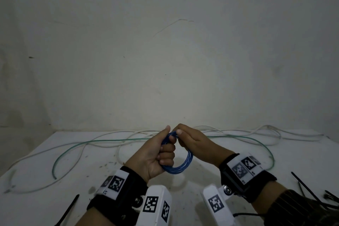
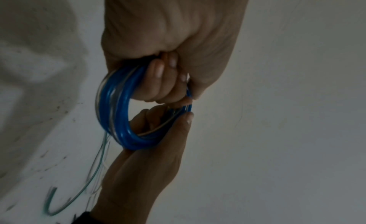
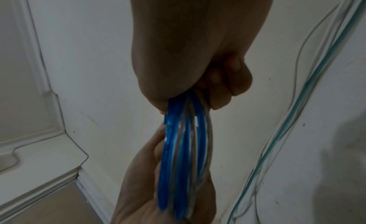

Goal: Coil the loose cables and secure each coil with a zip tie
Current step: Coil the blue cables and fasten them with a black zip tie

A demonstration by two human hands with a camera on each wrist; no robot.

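A blue cable coil (image 1: 185, 163) of several loops is held up above the white table (image 1: 36, 207), in front of me. My left hand (image 1: 165, 152) grips its left side, fingers curled through the loop and thumb pointing up. My right hand (image 1: 180, 136) pinches the coil's top, right beside the left thumb. The left wrist view has the left hand (image 2: 168, 55) wrapped round the coil (image 2: 118, 114) and the right hand (image 2: 150, 149) holding it from below. Seen from the right wrist, the right hand (image 3: 198, 55) clamps the coil's strands (image 3: 182, 149) above the left hand (image 3: 142, 180).
A loose green cable (image 1: 113, 141) and loose white cables (image 1: 266, 130) snake across the back of the table, along a bare wall. Black zip ties (image 1: 308, 188) lie at the right edge. One more zip tie (image 1: 68, 209) lies at the front left.
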